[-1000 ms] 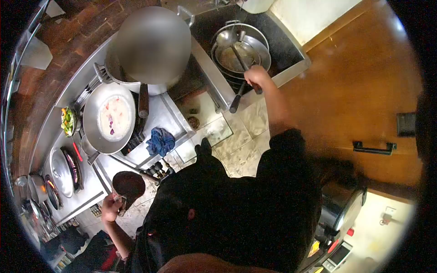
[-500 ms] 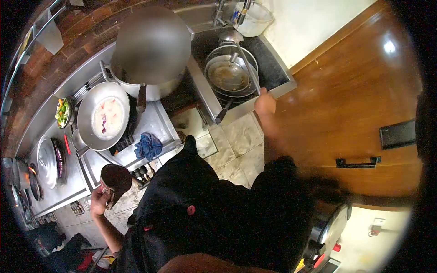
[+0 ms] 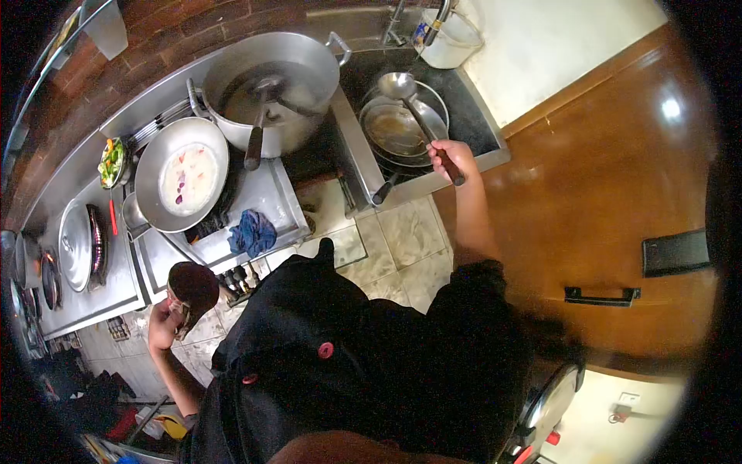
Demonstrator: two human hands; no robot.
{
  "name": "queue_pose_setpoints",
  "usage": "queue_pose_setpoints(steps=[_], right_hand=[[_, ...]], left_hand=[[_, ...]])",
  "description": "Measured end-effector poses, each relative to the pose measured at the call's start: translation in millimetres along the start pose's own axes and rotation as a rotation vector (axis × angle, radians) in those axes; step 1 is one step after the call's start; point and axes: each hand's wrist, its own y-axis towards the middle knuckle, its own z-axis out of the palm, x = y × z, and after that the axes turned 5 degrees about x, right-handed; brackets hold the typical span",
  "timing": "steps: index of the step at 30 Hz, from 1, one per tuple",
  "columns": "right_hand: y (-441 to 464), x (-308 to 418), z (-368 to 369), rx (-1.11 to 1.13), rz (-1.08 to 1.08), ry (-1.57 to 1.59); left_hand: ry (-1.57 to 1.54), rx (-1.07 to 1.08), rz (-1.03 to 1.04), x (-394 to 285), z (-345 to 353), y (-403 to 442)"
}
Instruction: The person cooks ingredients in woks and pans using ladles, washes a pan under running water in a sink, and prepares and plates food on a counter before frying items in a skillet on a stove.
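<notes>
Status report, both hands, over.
Right hand grips dark-handled metal ladle. Left hand holds round, dark-topped container, contents unclear. Possibly in the way: round metal pans in dark sink beneath ladle.

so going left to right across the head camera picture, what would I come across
Lid → vegetables → left hand → blue cloth → ladle's bowl → right hand → black handle.

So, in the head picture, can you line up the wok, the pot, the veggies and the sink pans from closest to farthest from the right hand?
From the right hand:
1. Pans: in the sink, just past it
2. Pot: left of the sink
3. Wok: left of the pot
4. Veggies: left of the wok
</notes>
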Motion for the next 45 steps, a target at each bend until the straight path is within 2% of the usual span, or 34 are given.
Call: queue_pose_setpoints(steps=[1,2,3,5,6,7,8,9,11,12,13,14,15,16,17,18,19,21,22,24,27,28,30,33,34,36,37,38,39,40,41,42,43,45], right_hand=[[2,-1,3,0.006,0.004,-0.005],[6,-3,4,-0.081,-0.077,-0.338],[11,-5,4,-0.166,-0.161,-0.673],[32,-16,-3,-0.200,-0.282,-1.331],[27,-16,11,-0.378,-0.390,-1.608],[19,-13,27,-0.566,-0.503,-1.880],[21,-9,30,-0.557,-0.509,-1.888],[26,-5,34,-0.674,-0.452,-1.825],[36,16,48,-0.842,-0.307,-1.751],[46,24,42,-0.846,-0.343,-1.827],[45,39,55,-0.847,-0.254,-1.662],[45,47,53,-0.778,-0.324,-1.927],[55,52,44,-0.787,-0.353,-1.830],[86,51,-1,-0.681,-0.398,-1.851],[56,55,41,-0.770,-0.347,-1.961],[53,50,31,-0.744,-0.464,-2.030],[58,38,11,-0.802,-0.682,-1.896],[23,29,41,-0.817,-0.478,-1.926],[16,29,46,-0.820,-0.481,-1.923],[11,28,58,-0.815,-0.298,-1.927],[25,28,65,-0.876,-0.217,-1.842],[30,22,64,-0.869,-0.221,-1.848],[25,4,53,-0.765,-0.635,-1.760],[-32,-39,92,-0.654,-0.502,-1.612],[-48,-58,97,-0.586,-0.467,-1.564],[-100,-92,153,-0.638,-0.371,-1.599],[-111,-111,151,-0.604,-0.368,-1.583],[-122,-140,140,-0.573,-0.361,-1.565],[-132,-179,114,-0.537,-0.469,-1.401],[-142,-202,131,-0.495,-0.573,-1.238],[-157,-222,145,-0.614,-0.528,-1.274],[-180,-238,190,-0.729,-0.484,-1.318],[-194,-254,216,-0.732,-0.477,-1.342],[-220,-290,260,-1.012,-0.623,-1.474]], left_hand=[[0.014,-0.030,-0.017,2,0,-2],[-0.111,-0.075,0.000,17,-2,-2],[-0.117,-0.083,-0.003,16,-4,-4],[-0.039,0.001,-0.122,11,-9,-4],[-0.063,0.098,-0.092,15,-15,-1],[-0.070,0.093,-0.093,8,-8,-1],[-0.079,0.026,-0.057,0,1,-2],[-0.090,-0.047,-0.024,-7,7,-4],[-0.024,-0.033,-0.089,2,-3,-7],[-0.001,-0.066,-0.138,-20,8,-9],[0.030,-0.068,-0.173,-8,-2,-12],[-0.092,-0.122,-0.275,-33,10,-14],[-0.012,-0.088,-0.276,-22,0,-20],[-0.027,-0.088,-0.235,-8,-7,-24],[-0.032,-0.083,-0.182,0,-11,-29],[-0.065,-0.079,-0.148,-9,-13,-35],[-0.085,-0.052,-0.108,-16,-15,-39],[-0.114,-0.082,-0.102,-7,-26,-47],[-0.126,-0.083,-0.092,-5,-27,-47],[-0.066,-0.101,-0.084,0,-45,-50],[-0.023,-0.214,-0.115,-8,-74,-58],[0.014,-0.343,-0.080,3,-89,-59],[0.099,-0.579,-0.030,20,-125,-67],[0.264,-0.907,-0.017,26,-203,-73],[0.409,-0.981,-0.069,21,-232,-72],[0.674,-1.126,-0.150,10,-289,-58],[0.793,-1.201,-0.176,10,-320,-45],[0.852,-1.229,-0.130,21,-360,-24],[0.910,-1.253,-0.083,33,-398,-3],[0.953,-1.147,-0.172,28,-422,16],[0.990,-1.027,-0.266,26,-440,33],[0.963,-0.895,-0.316,49,-482,61],[0.937,-0.766,-0.368,79,-523,95],[0.892,-0.734,-0.319,132,-571,142]])
